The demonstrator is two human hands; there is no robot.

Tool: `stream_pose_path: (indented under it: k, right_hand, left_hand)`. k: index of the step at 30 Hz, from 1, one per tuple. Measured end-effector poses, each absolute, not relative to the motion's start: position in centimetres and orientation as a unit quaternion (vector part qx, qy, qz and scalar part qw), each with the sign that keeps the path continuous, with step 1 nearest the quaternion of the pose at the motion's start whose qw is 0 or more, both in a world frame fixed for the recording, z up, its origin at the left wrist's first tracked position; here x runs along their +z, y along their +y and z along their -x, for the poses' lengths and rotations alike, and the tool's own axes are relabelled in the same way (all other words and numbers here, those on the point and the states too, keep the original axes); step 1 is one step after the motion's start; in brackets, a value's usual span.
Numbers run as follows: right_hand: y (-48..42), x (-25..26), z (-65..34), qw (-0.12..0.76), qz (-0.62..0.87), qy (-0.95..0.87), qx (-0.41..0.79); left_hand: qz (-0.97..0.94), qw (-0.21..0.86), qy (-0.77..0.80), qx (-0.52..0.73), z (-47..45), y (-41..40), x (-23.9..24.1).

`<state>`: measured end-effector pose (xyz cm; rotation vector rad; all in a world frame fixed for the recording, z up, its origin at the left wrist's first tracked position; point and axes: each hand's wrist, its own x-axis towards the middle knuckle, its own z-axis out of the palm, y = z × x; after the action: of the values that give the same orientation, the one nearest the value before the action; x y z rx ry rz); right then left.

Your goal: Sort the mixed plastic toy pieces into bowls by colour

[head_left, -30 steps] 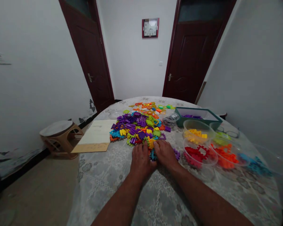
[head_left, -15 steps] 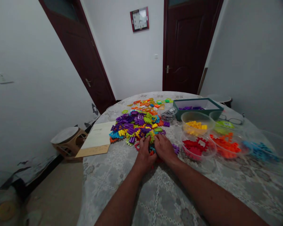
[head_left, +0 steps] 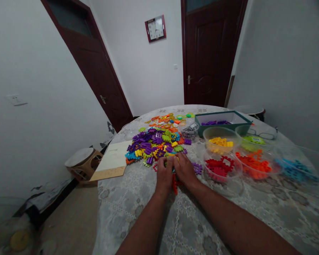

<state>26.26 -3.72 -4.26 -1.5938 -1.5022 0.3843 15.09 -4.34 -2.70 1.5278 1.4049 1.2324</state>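
Note:
My left hand [head_left: 164, 175] and my right hand [head_left: 185, 170] are together at the near edge of a heap of interlocking plastic building pieces [head_left: 155, 141]. The fingers of both are bent inward and closed around joined building pieces, mostly hidden by the hands. Between the palms an orange-red toothed piece [head_left: 174, 185] juts toward me, with a bit of teal above it. A purple building piece [head_left: 197, 168] lies flat just right of my right hand. The heap holds purple, green, yellow, blue and orange pieces.
Right of my hands stand clear tubs of yellow pieces [head_left: 220, 142], red pieces [head_left: 219, 168], orange pieces [head_left: 253, 164] and blue pieces [head_left: 296, 170]. Behind are a green-edged box [head_left: 223, 125] and glasses [head_left: 266, 135]. A pale board [head_left: 114, 156] lies at the left edge.
My hands have drawn slightly back and closer together. The orange-red piece now sticks out below them. The view has tilted a little.

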Motion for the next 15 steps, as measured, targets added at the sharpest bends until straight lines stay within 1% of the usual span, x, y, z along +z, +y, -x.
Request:
stream_pose_path:
  k: [2,8,15]
  right_hand:
    - [-3.7,-4.4,-26.2,0.454,0.636,-0.606,0.152]
    - [-3.5,-5.1,-26.0,0.49,0.618,-0.598,0.143]
    - [-3.5,-5.0,-25.8,0.528,0.591,-0.599,0.111]
  left_hand:
    - [-0.55,0.375,0.556,0.499,-15.9,-4.3,-2.4]
    - [-0.467,0.368,0.6,0.535,-17.0,-3.8,-2.1]
    - [-0.454,0.432,0.479,0.615,-16.6,-3.3,-3.0]
